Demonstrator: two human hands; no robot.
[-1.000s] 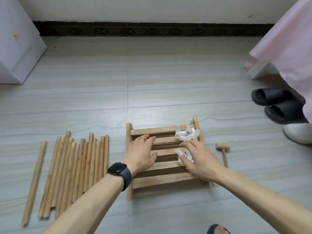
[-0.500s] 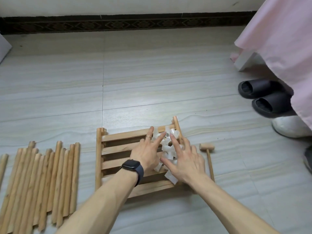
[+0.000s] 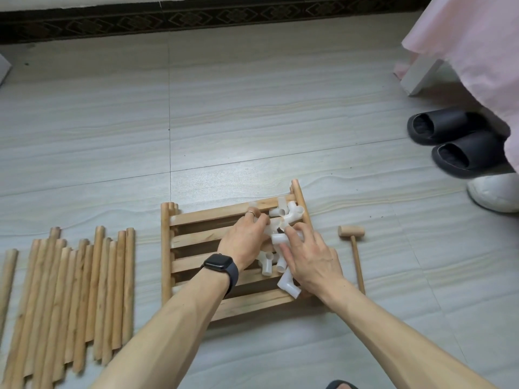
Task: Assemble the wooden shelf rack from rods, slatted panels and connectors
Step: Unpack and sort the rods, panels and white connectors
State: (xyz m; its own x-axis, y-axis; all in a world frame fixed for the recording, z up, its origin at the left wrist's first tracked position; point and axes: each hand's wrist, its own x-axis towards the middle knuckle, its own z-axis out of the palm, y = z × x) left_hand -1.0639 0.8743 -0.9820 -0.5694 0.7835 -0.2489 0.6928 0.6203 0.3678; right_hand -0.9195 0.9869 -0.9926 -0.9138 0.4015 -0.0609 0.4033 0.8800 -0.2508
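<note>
A stack of slatted wooden panels (image 3: pixel 196 237) lies flat on the floor in front of me. A pile of white plastic connectors (image 3: pixel 292 213) sits on its right half. My left hand (image 3: pixel 244 242), with a dark watch on the wrist, curls its fingers over the left side of the pile. My right hand (image 3: pixel 309 256) closes in from the right, thumb and fingers around a connector. More connectors (image 3: pixel 288 284) poke out beneath my palms. Several wooden rods (image 3: pixel 98 276) lie side by side on the floor to the left.
A small wooden mallet (image 3: pixel 351 233) lies just right of the panels. Black slippers (image 3: pixel 438 127) and a white shoe (image 3: pixel 497 192) stand at the right, under a pink cloth (image 3: pixel 471 37). One rod (image 3: pixel 8 270) lies apart at the far left.
Both hands have closed in from either side on the connector pile, bunching the scattered connectors together. The view has shifted right and moved closer.
</note>
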